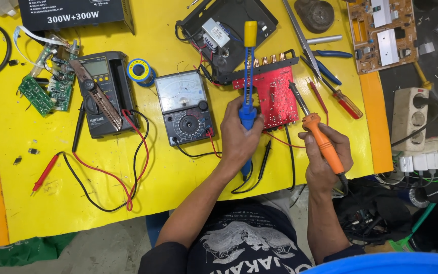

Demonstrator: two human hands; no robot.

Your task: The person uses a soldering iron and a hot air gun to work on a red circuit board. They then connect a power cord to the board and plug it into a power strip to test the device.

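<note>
Iron in right hand, tip toward red board; left hand fingers grip upright pump.

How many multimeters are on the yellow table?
2: a digital multimeter at left with a tool lying across it, and an analog multimeter at centre, beside the left hand.

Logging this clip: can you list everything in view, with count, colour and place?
table: 1, yellow, under everything
suction pump: 1, blue and yellow, in left hand
soldering iron: 1, orange, in right hand
circuit board: 1, red, between the hands
needle meter: 1, grey, centre
digital meter: 1, black, left
solder spool: 1, blue, between meters
green boards: several, far left
screwdriver: 1, red, right
power strip: 1, white, far right
left hand: 1, gripping pump
right hand: 1, gripping iron
</note>
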